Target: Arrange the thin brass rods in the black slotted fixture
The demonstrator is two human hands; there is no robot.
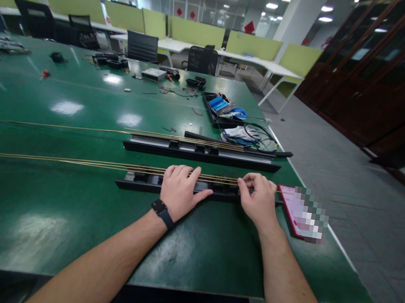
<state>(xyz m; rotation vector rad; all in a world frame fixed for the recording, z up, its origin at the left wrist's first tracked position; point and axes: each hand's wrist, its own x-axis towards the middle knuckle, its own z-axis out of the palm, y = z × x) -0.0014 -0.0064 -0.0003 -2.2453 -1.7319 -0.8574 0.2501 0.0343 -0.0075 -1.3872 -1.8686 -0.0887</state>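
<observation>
A black rail [142,187] with a metallic inner channel lies crosswise on the green table. Several long, thin brass-coloured rods [99,163] run along it and reach far out to the left. My left hand [180,189] rests across the rail and rods, fingers over them and thumb stretched to the right. Near the rail's right end, my right hand [259,198] pinches at the rods with thumb and forefinger; exactly how many it grips is hidden. A second black rail [201,157] lies parallel behind, with similar rods [93,129] along it.
A phone-like device with a red edge [289,212] lies right of my right hand. Farther back are a black tray [212,113] with blue items, gloves [242,135] and coiled black cable [267,138]. The green table [68,232] ends at a right-hand edge.
</observation>
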